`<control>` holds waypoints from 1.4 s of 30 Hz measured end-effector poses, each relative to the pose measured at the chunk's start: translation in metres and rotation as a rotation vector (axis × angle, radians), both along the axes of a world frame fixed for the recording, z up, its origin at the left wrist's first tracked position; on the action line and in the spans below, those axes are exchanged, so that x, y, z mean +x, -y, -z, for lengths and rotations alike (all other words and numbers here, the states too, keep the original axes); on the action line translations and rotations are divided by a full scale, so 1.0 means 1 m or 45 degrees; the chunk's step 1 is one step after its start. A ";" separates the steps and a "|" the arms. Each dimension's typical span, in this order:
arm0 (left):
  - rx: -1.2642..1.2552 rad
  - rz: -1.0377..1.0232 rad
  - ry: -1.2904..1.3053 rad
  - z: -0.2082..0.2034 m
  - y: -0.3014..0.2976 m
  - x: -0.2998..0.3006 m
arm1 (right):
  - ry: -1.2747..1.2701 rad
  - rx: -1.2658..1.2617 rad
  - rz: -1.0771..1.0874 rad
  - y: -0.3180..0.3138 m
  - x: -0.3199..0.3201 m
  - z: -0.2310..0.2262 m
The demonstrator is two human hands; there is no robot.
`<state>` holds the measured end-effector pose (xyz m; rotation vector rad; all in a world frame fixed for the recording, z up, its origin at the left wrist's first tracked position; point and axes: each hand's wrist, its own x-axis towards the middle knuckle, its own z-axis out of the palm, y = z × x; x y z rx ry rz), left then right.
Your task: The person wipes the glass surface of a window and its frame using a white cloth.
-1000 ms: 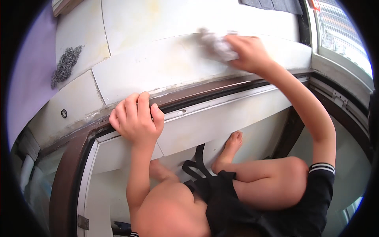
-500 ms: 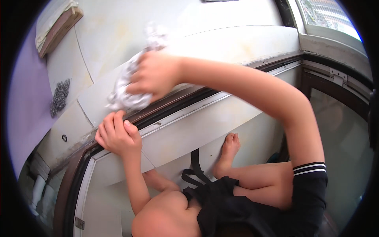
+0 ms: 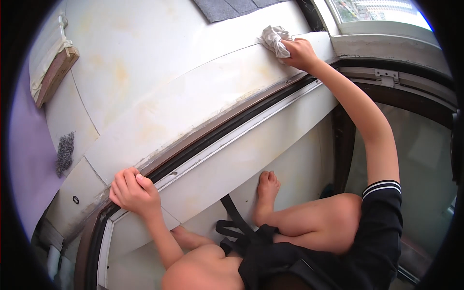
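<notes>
A crumpled whitish cloth (image 3: 274,41) is bunched in my right hand (image 3: 301,54), whose fingers are closed round it. The cloth rests on the pale tiled ledge (image 3: 159,104) at the far right, close to the window corner. My right arm is stretched well out. At the near left my left hand (image 3: 135,192) lies with curled fingers over the dark brown window frame (image 3: 208,130), by its left corner. Its fingertips are partly hidden behind the edge.
A grey scouring pad (image 3: 65,153) and a small black ring (image 3: 75,199) lie on the left. Beyond them are a cloth-covered wooden block (image 3: 57,77) and a purple sheet (image 3: 34,145). Dark grey fabric (image 3: 232,7) lies at the far edge. My bare foot (image 3: 267,193) is below the frame.
My right hand has swept the cloth from near my left hand to the far right of the ledge. The view has shifted a little; my left hand stays on the frame.
</notes>
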<state>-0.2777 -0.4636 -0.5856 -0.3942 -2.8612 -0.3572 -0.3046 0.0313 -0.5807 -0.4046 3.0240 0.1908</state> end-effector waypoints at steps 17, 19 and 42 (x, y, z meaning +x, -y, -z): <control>0.189 0.001 -0.138 0.017 0.003 0.004 | 0.163 -0.572 -0.940 0.354 -0.080 0.023; 0.141 0.012 -0.116 0.014 0.000 0.003 | 0.143 -0.591 -0.933 0.337 -0.079 0.027; 0.294 0.079 -0.142 0.002 0.005 -0.001 | 0.533 -0.003 -0.570 0.224 -0.080 -0.020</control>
